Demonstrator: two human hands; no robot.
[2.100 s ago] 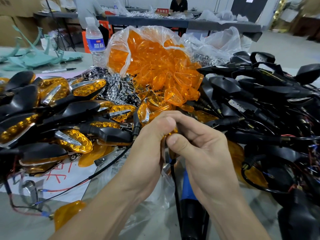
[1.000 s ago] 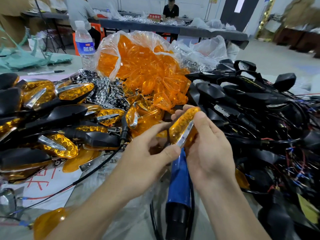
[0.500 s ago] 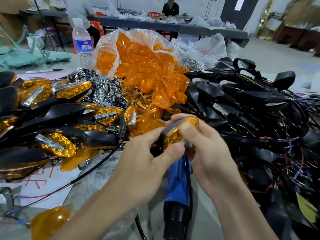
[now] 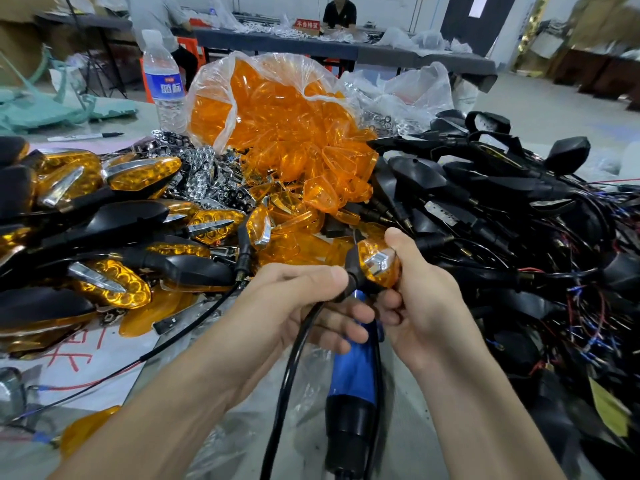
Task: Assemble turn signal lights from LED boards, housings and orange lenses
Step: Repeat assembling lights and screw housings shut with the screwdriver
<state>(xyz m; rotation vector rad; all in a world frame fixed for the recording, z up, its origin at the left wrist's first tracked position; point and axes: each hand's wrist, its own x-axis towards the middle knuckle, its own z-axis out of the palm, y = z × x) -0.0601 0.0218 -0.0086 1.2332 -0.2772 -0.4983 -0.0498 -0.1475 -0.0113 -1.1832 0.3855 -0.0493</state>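
A: Holding, item one: a turn signal light (image 4: pixel 375 268), gripped between both hands just above the table edge. Right hand (image 4: pixel 420 299) closed on the lens end, thumb over the top of the orange lens. Left hand (image 4: pixel 304 306) closed on the black stem, thumb pressing at the neck, with the black cable (image 4: pixel 294 358) trailing down from under its fingers.

B: Orientation?

A: Long axis roughly left to right, stem toward the left hand, lens with its chrome insert facing up and toward the camera. The unit looks complete, lens seated in the housing, though the seam is too small to check.

B: Where would it go?

A: Item two: finished lights (image 4: pixel 104 237), piled to the left, so the left hand is nearer and already has the stem. Probably a left-hand set-down.

B: Surrounding stock?

A: Item three: bag of orange lenses (image 4: pixel 277 109), straight ahead. Item four: black housings with wiring (image 4: pixel 485 202), heaped to the right. Item five: blue-handled tool (image 4: pixel 349 368), lying beneath the hands.
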